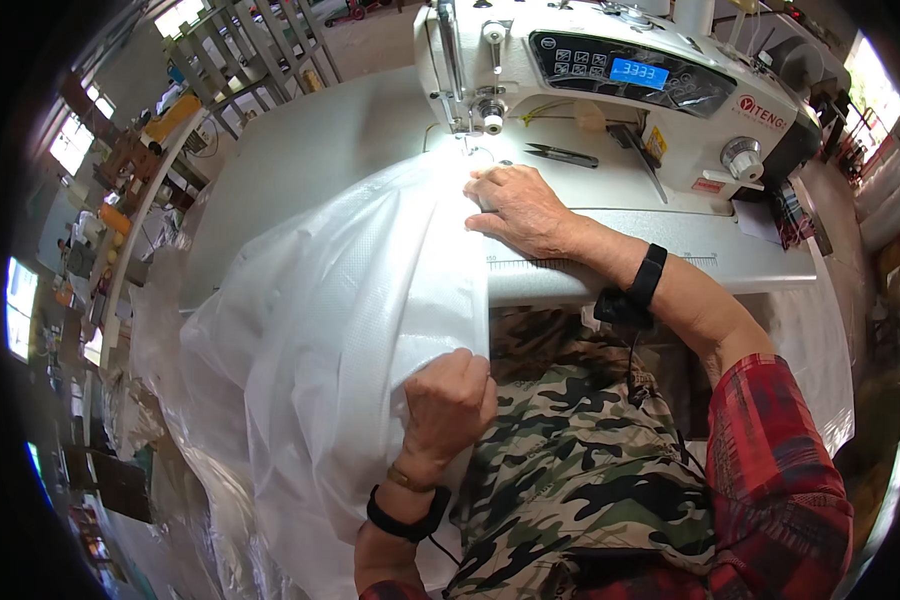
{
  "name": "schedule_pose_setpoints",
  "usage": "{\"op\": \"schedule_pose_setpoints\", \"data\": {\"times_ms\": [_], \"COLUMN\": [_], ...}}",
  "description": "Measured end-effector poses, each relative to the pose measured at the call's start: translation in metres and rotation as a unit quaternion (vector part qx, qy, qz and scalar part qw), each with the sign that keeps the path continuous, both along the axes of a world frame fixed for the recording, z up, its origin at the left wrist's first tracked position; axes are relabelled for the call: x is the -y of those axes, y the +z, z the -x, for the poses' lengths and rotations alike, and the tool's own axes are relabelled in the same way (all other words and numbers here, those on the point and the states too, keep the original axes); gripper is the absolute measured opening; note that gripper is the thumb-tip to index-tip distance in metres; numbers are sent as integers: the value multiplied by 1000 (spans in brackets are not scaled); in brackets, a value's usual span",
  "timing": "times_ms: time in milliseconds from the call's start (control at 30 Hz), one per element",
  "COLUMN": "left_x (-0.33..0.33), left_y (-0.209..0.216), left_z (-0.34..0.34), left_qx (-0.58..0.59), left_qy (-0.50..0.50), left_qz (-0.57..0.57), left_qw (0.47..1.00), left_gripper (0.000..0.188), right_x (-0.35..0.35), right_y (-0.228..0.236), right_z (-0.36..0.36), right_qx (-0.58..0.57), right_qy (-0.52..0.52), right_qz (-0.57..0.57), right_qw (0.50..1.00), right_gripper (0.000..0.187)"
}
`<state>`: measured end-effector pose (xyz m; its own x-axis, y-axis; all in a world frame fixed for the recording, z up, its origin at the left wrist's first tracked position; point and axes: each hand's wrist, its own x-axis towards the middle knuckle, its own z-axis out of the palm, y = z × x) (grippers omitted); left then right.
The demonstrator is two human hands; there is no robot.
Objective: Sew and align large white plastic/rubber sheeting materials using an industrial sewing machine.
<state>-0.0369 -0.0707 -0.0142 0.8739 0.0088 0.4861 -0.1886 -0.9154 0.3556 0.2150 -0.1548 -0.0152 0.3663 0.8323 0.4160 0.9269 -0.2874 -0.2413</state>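
Observation:
A large white woven plastic sheet (340,270) drapes over the sewing machine's bed and down at my left. Its far corner runs up to the needle and presser foot (465,143), where the lamp's glare washes out detail. My left hand (450,402) is closed in a fist around the sheet's right edge, nearer my lap. Close in front of the presser foot, my right hand (526,212) pinches the same edge, its fingers bent and pressed together. The white sewing machine (610,75) has a lit display panel and a handwheel (742,158) at its right.
Thread snips (562,155) lie on the machine bed behind my right hand. A dark, narrow tool (638,160) leans against the machine body. A ruler strip (540,263) runs along the table's front. A cluttered bench (135,225) stands at left, with a metal rack (245,55) beyond.

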Motion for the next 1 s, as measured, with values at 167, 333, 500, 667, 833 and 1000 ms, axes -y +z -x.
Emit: {"op": "schedule_pose_setpoints", "data": {"times_ms": [167,333,500,667,833,1000], "left_x": [-7,-17,-29,-33,-30,-12], "left_y": [10,23,29,30,35,21], "left_z": [-32,-68,-108,-147,-167,-92], "left_qx": [11,-6,-51,-95,-97,28], "left_qy": [-14,4,17,30,81,30], "left_qz": [-67,-162,-231,-281,-249,-1], "left_qw": [998,987,971,954,960,999], "left_gripper": [18,13,8,5,9,54], "right_x": [3,4,3,-1,-7,-6], "right_y": [5,10,8,6,7,5], "right_z": [0,-1,0,-6,-15,-14], "right_qx": [-57,-113,-144,-168,-228,-223], "right_qy": [2,12,24,24,-36,-21], "right_qz": [31,35,2,-68,-76,-84], "right_qw": [998,993,989,983,970,971], "right_gripper": [51,53,46,37,35,37]}}
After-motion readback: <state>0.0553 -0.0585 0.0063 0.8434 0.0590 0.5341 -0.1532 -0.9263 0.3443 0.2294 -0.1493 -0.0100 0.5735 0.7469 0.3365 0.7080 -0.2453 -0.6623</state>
